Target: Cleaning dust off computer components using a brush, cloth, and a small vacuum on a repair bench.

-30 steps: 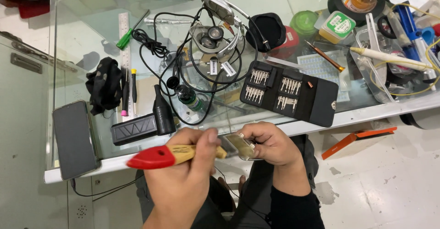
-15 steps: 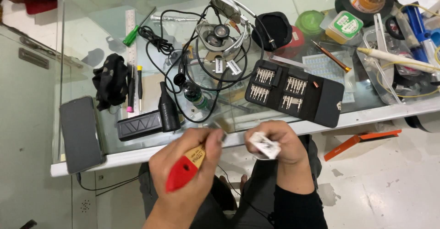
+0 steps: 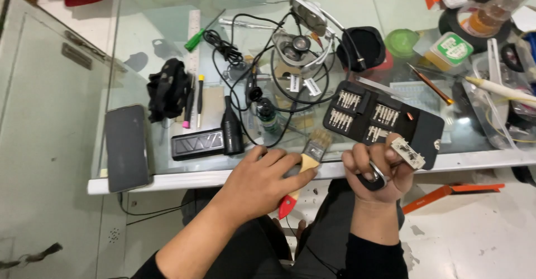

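1. The left hand (image 3: 262,181) lies knuckles up over the front edge of the glass-topped table (image 3: 167,39), fingers curled around the wooden handle of a small paintbrush with a red grip end (image 3: 304,164); its bristles point toward 1 o'clock onto the glass, and the red tip sticks out below the palm at 5 o'clock.
2. The right hand (image 3: 377,170), just off the table edge at 3 o'clock from the left hand, is closed around a small pale rectangular circuit board (image 3: 407,152) pinched at its fingertips, with a dark round object with a metal ring (image 3: 373,177) tucked in the palm.
3. At 12 o'clock from the right hand, touching distance behind the board, lies an open black case of screwdriver bits (image 3: 385,117).
4. At 11 o'clock from the left hand sit a black ridged rectangular block (image 3: 195,144) and a black bottle-shaped tool (image 3: 231,129).
5. Farther, at 9 o'clock, a dark smartphone (image 3: 127,147) lies face up near the table's corner.
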